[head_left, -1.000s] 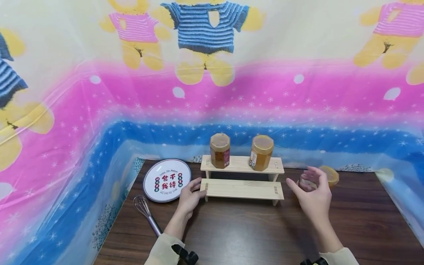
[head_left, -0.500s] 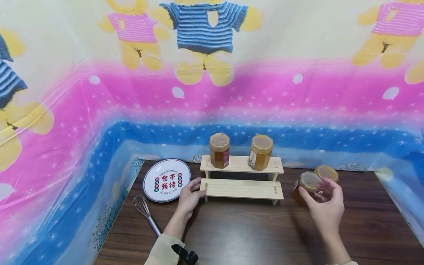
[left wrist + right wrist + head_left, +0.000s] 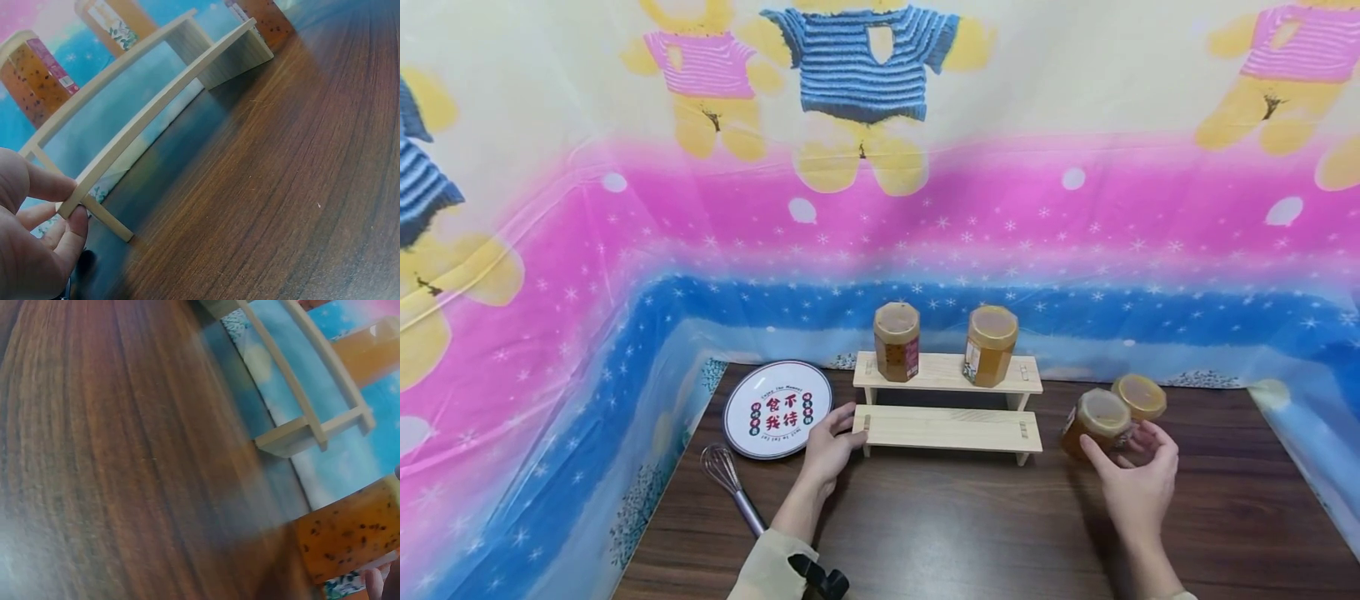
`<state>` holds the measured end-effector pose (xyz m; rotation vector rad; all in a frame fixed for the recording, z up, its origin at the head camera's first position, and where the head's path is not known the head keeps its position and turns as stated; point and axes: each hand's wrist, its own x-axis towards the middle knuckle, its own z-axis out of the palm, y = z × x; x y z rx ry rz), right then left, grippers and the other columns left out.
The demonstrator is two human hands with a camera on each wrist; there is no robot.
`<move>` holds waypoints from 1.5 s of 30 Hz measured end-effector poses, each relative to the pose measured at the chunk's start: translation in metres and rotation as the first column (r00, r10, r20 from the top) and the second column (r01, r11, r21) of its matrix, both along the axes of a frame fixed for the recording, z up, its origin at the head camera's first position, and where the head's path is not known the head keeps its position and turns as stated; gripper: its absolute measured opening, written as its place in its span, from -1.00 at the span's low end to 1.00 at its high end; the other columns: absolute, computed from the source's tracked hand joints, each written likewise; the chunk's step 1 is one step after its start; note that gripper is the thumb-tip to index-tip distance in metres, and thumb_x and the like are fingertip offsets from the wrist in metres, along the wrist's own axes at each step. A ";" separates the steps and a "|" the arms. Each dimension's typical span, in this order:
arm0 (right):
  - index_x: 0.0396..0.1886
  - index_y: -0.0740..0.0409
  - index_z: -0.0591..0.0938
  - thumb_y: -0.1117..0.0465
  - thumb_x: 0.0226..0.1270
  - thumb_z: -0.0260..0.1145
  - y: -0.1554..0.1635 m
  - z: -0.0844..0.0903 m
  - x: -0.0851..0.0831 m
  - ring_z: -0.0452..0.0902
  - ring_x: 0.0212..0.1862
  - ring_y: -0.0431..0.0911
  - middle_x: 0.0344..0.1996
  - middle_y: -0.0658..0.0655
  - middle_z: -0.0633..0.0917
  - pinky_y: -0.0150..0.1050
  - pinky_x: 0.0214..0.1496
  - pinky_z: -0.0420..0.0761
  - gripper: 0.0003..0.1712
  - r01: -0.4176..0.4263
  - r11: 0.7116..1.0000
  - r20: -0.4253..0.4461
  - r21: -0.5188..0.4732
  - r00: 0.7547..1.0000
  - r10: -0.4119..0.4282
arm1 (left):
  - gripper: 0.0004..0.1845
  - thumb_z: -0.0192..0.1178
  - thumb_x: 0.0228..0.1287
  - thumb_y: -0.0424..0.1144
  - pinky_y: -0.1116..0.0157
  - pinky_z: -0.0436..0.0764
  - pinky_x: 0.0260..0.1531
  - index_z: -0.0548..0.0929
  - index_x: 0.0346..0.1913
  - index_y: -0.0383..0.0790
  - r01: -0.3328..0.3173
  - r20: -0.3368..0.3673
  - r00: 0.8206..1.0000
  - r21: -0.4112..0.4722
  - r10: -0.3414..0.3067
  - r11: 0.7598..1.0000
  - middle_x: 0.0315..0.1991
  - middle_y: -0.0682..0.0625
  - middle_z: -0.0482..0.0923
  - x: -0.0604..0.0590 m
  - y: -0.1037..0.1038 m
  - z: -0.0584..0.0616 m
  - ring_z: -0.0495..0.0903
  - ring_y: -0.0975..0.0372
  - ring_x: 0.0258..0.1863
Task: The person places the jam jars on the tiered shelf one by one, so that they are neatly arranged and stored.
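Observation:
My left hand [image 3: 829, 450] pinches the left end of the lower board of a two-tier wooden shelf [image 3: 947, 427], thumb on one face and fingers beneath in the left wrist view. To the right, my right hand [image 3: 1138, 492] holds a jar of amber preserve with dark specks [image 3: 1097, 421], its thumb across the front and fingers round the right side. That jar [image 3: 350, 534] stands at the table surface, its lid out of the right wrist view. On the upper tier are a speckled amber jar [image 3: 897, 346] and a plain golden jar [image 3: 991, 350].
Another jar with a yellow lid [image 3: 1138, 396] stands just behind the held one. Left of the shelf lie a round plate with printed characters [image 3: 782, 383] and a whisk [image 3: 733, 487]. A patterned cloth [image 3: 850, 308] hangs behind the dark wooden table [image 3: 940, 533].
My right hand has moved right and lowered, its fingers going from raised beside the speckled jar to round it. My left hand stays on the shelf's end.

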<state>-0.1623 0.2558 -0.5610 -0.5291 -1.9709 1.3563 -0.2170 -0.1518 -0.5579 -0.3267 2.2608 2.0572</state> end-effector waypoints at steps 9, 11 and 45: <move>0.46 0.20 0.31 0.13 0.01 0.73 -0.005 -0.015 -0.011 0.46 0.14 0.03 0.17 0.15 0.46 -0.54 -0.06 0.56 0.08 0.027 0.998 0.080 -0.063 0.997 -0.022 | -0.37 0.27 0.31 -0.47 0.08 0.62 0.16 0.47 0.46 -0.31 -0.002 0.007 1.000 -0.009 0.002 1.000 0.27 -0.30 0.55 0.001 0.001 0.001 0.59 -0.03 0.17; 0.47 0.21 0.30 0.13 0.02 0.72 -0.008 -0.017 -0.013 0.46 0.14 0.00 0.17 0.15 0.46 -0.50 -0.05 0.55 0.08 0.025 0.997 0.081 -0.070 0.996 -0.019 | -0.37 0.28 0.30 -0.47 0.09 0.62 0.16 0.47 0.46 -0.30 -0.004 0.006 1.000 -0.009 0.004 1.000 0.27 -0.30 0.55 0.001 0.001 0.001 0.59 -0.03 0.17; 0.37 0.06 0.34 0.13 -0.05 0.75 -0.041 -0.033 -0.040 0.27 0.30 0.02 0.26 0.17 0.35 -0.06 0.37 0.28 0.03 0.229 0.965 -0.016 -0.126 0.972 -0.233 | -0.36 0.28 0.31 -0.47 0.08 0.64 0.14 0.45 0.46 -0.34 0.000 -0.018 1.000 0.010 0.000 1.000 0.29 -0.35 0.52 0.004 0.001 0.002 0.59 -0.06 0.18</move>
